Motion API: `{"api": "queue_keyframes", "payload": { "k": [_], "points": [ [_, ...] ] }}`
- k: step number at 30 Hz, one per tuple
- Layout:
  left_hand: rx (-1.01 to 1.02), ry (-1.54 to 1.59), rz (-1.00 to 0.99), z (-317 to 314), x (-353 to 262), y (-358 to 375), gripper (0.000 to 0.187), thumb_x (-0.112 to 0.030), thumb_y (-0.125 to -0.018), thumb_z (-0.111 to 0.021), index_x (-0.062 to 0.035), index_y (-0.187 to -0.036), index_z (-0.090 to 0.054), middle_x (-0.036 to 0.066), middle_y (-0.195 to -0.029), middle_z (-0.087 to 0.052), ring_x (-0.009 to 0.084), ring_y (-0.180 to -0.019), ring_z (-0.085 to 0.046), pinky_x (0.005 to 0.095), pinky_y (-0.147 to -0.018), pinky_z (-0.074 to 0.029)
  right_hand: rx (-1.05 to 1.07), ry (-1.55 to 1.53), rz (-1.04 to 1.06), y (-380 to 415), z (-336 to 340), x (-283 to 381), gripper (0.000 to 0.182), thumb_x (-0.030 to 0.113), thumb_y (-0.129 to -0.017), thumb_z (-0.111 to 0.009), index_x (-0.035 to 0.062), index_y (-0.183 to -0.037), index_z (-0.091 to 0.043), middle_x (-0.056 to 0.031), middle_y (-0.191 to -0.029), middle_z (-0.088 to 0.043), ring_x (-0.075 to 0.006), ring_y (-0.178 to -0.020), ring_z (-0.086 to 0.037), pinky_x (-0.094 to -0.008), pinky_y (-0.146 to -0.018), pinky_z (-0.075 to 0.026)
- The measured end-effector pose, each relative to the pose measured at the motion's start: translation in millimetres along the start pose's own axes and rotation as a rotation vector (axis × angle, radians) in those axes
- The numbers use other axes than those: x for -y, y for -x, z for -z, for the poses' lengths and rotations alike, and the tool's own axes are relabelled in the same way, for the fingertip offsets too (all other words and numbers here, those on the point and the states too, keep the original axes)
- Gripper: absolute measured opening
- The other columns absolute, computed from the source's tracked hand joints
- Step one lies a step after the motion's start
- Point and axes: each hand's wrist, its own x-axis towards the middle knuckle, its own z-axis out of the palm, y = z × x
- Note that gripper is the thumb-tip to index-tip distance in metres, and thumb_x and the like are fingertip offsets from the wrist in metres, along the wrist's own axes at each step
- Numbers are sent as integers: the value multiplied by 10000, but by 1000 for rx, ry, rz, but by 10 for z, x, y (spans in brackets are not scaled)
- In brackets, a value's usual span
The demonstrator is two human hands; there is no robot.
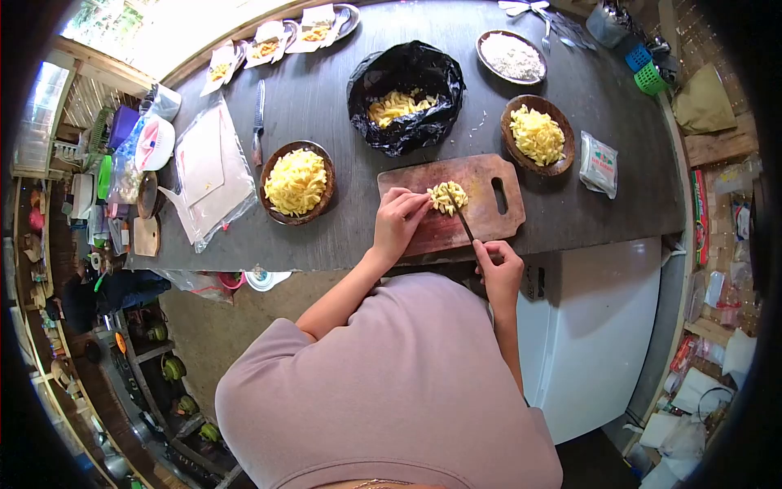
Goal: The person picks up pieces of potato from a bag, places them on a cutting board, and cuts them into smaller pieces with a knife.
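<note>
A small pile of cut pale yellow pieces (pixel 447 196) lies on a wooden cutting board (pixel 476 171) with a handle slot. My left hand (pixel 399 218) rests on the board, its fingertips pinched together at the pile's left edge. My right hand (pixel 500 267) is closed around the handle of a knife (pixel 463 218). The dark blade slants up and left, its tip among the pieces. Beyond the board, a black plastic bag (pixel 366 98) stands open with similar yellow strips inside. Whether the left fingers grip a single piece is too small to tell.
Brown bowls of yellow pieces stand left (pixel 296 182) and right (pixel 538 135) of the board. Another bowl (pixel 511 57) holds white shreds. A second knife (pixel 259 122), plastic-bagged sheets (pixel 208 167), a white packet (pixel 599 165) and several small plates share the dark table (pixel 342 236).
</note>
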Motion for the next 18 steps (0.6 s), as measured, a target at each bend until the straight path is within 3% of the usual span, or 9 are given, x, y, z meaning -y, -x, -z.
{"api": "queue_keyframes", "payload": {
  "k": [2, 9, 13, 18],
  "points": [
    [-93, 57, -25, 43, -56, -130, 206, -112, -881, -852, -92, -1086, -840, 86, -1034, -794, 278, -1020, -685, 414, -941, -559, -35, -33, -43, -24, 12, 14, 245, 209, -988, -822, 1, -898, -729, -10, -808, -702, -77, -625, -667, -252, -486, -444],
    [-240, -72, -46, 241, 291, -1211, 158, -133, -904, -847, -74, -1050, -850, 87, -1054, -803, 272, -1053, -702, 402, -949, -554, -87, -32, -49, -186, -26, 52, 239, 198, -988, -819, -2, -900, -725, 1, -799, -690, -69, -612, -658, -245, -485, -439],
    [-143, -142, -93, 5, 672, -1831, 170, -154, -912, -823, -70, -1058, -847, 99, -1076, -791, 302, -1059, -687, 408, -958, -551, -92, -32, -50, -279, -36, 81, 227, 190, -990, -816, -2, -912, -725, -5, -797, -688, -71, -608, -659, -246, -480, -438],
    [171, -356, -145, -402, 909, -2279, 149, -182, -854, -818, -128, -987, -857, 74, -1007, -764, 285, -1065, -683, 436, -908, -539, -128, -47, -69, -348, -21, 89, 220, 188, -989, -817, 4, -913, -723, -6, -792, -690, -72, -612, -665, -243, -476, -429]
  ]
}}
